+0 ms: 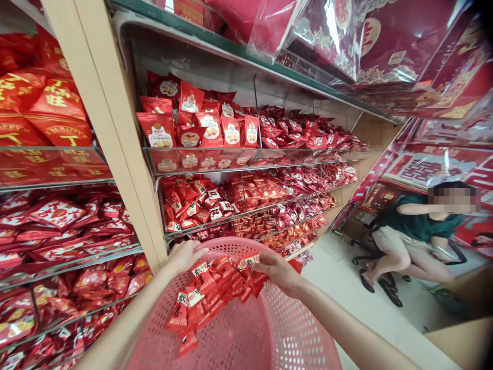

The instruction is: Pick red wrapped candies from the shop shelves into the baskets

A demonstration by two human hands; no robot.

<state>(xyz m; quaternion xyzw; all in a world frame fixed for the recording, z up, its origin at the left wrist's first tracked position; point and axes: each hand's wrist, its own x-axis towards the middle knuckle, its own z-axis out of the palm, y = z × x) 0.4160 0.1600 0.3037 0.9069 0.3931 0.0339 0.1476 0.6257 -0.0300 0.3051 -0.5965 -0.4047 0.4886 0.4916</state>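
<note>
A pink perforated plastic basket is tilted up against the shelves in front of me. My left hand grips its far rim on the left side. Inside lies a pile of small red candy packets with cream labels and black characters. My right hand reaches over the basket's right side, with thumb and fingers closed on a candy packet at the edge of the pile. Similar red packets fill the shelf compartment just beyond the basket.
Shelves with clear front lips hold red snack bags. A wooden upright stands at left, with more red bags beyond. A glass shelf edge juts overhead. At right, a person sits on a wheeled chair on the pale floor.
</note>
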